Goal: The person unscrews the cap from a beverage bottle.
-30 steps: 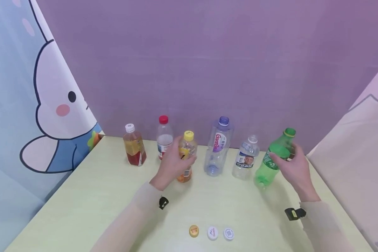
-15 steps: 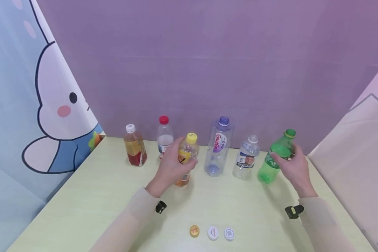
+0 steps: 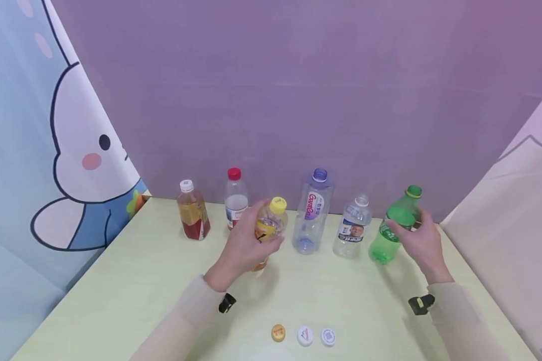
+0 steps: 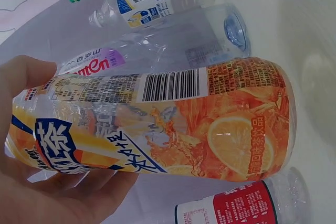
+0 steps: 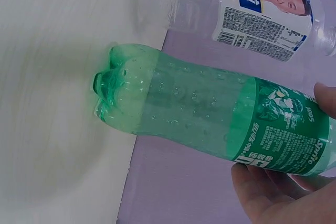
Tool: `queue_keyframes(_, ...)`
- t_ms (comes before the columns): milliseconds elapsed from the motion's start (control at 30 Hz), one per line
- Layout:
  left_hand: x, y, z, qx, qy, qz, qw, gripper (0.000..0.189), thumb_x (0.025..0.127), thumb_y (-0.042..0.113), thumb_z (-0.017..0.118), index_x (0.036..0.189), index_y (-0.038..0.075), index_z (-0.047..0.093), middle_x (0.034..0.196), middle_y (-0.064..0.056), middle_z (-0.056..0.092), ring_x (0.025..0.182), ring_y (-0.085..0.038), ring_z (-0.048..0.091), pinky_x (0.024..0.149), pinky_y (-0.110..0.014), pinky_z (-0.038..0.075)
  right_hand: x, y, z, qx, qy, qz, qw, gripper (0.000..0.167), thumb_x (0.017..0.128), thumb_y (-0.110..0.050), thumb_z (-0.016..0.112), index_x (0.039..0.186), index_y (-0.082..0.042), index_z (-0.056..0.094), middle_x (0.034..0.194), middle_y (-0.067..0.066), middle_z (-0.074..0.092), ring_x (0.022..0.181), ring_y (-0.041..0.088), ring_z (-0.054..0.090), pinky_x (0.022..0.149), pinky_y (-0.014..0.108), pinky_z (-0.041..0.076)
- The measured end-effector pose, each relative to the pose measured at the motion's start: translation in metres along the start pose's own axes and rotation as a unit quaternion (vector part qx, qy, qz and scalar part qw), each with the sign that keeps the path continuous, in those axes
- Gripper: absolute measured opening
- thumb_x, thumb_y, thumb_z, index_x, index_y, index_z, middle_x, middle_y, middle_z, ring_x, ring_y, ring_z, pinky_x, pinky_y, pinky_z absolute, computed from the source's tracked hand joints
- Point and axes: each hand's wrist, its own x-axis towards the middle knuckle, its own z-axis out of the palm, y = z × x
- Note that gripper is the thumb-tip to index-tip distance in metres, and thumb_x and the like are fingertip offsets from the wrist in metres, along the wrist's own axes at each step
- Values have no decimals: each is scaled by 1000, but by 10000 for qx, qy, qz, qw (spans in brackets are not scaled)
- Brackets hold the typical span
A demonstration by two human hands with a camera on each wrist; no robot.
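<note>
My left hand (image 3: 246,244) grips an iced tea bottle (image 4: 210,129) with a yellow cap (image 3: 277,205) and an orange-slice label. The bottle leans, its cap toward the right; whether its base touches the table cannot be told. My right hand (image 3: 422,243) grips a green Sprite bottle (image 5: 194,103) around its label, at the right end of the row. This bottle is also tilted, top to the right. Just left of it stands a clear water bottle (image 3: 353,226) without a cap, and further left a tall open bluish bottle (image 3: 313,213) with a pink and purple label.
A red-capped bottle (image 3: 236,198) stands behind my left hand. To its left is a white-capped bottle (image 3: 193,210) with amber drink. Near the table's (image 3: 131,301) front lie a yellow cap (image 3: 278,333) and two white caps (image 3: 304,335). A purple curtain (image 3: 298,100) hangs behind.
My left hand has drawn the iced tea bottle slightly toward me, and the bottle leans more, cap to the right. The Sprite bottle's base has shifted slightly right and stands more upright.
</note>
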Motion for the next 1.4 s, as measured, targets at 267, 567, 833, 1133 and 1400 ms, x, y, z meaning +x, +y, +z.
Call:
queue_keyframes(267,-3,1,-2,142,24,29,9999,83,82,22,82,153,18,38,138,-6,52,121,-25,55,97,-50,53,-9,-3,-11,68,0,-12,10000,102,95,-50,67,162,-1,8,152,35,35,134,54,41,102,65,41)
queue_keyframes(567,-6,3,-5,202,74,234,9995,82,82,21,81,153,15,38,139,-7,53,121,-25,56,97,-48,53,-29,-39,-21,460,643,155,9967,88,98,-43,65,162,-7,16,151,20,42,135,36,44,112,46,40)
queue_keyframes(833,-10,8,-8,326,60,273,9991,82,81,20,82,151,13,40,139,-6,55,122,-24,56,97,-46,53,-58,-79,-14,524,953,-401,9933,68,96,-27,71,153,-7,41,134,11,54,112,6,52,94,14,46)
queue_keyframes(1133,-15,15,-9,349,-50,69,9994,81,80,20,83,149,10,42,137,-7,57,117,-23,59,94,-41,55,-86,-104,8,653,162,-1355,9885,58,96,-23,72,147,-7,49,131,12,60,112,2,54,93,10,43)
queue_keyframes(1400,-21,18,-7,235,-172,164,9994,80,78,17,86,146,9,45,132,-6,58,113,-20,59,93,-38,55,-94,-118,24,1386,-527,-1764,9731,45,97,-11,69,139,1,56,123,17,64,110,4,61,93,12,47)
